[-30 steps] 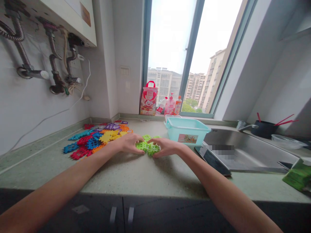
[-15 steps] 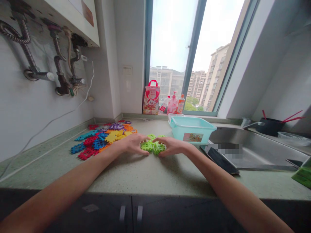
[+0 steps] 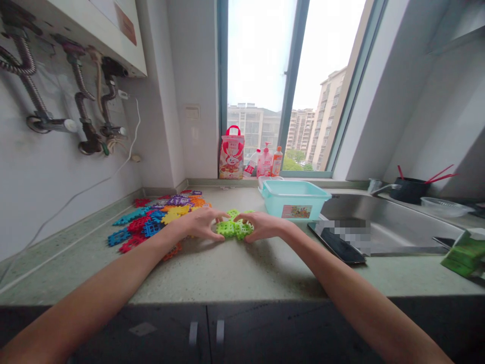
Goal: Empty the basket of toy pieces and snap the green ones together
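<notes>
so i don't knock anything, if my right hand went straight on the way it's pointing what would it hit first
The green plastic blocks. The right hand points across at them, and its fingertips already seem to touch them. Beyond them is the left hand, though depth is hard to judge from this view.

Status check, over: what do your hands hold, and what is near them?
Left hand, right hand on green plastic lattice blocks. Multicolored blocks at left. Teal bin beyond, untouched.

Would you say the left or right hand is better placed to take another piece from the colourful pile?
Probably the left: the left hand holds the green interlocking blocks on the side nearest the multicoloured plastic pieces; the right hand is on the far side.
</notes>
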Action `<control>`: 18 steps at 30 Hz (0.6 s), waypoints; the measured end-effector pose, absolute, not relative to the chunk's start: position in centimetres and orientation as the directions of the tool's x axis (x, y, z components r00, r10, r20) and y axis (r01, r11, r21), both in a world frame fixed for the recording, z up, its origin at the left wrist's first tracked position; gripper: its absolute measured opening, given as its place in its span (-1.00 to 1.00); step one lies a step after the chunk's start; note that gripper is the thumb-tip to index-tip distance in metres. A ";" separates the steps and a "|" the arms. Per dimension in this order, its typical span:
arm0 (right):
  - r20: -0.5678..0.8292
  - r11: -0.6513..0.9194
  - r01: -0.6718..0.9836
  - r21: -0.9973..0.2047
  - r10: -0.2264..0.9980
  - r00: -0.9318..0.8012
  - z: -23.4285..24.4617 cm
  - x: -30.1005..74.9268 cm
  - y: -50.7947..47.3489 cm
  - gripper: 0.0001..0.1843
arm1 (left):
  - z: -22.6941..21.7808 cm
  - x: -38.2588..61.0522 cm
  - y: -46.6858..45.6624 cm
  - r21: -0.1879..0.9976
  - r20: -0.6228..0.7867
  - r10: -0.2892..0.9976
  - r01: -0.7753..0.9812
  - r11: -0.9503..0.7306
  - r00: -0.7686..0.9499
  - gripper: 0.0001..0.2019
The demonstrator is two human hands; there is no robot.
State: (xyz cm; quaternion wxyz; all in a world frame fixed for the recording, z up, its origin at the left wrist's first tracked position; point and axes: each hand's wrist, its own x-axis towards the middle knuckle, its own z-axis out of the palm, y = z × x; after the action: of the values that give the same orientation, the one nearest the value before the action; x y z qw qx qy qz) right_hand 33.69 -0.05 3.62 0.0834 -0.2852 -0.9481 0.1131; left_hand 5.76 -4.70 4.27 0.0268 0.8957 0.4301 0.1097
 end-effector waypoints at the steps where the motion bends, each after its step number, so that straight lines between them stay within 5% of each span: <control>1: 0.097 0.813 0.519 -0.264 0.558 -0.824 3.5 33.7 -0.1 -0.19 | 4.4 5.8 -4.8 0.144 0.171 0.777 0.765 -0.628 0.605 -0.31; 18: 0.133 0.822 0.502 -0.270 0.548 -0.826 3.6 33.8 -0.9 -0.25 | 3.3 6.2 -4.4 0.186 0.224 0.804 0.786 -0.590 0.551 -0.28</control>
State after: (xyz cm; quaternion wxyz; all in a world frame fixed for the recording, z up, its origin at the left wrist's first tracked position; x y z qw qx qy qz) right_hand 33.85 -0.92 3.65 0.1028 -0.2767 -0.9488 0.1125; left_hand 6.17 -4.37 3.26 0.0322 0.8800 0.4516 0.1436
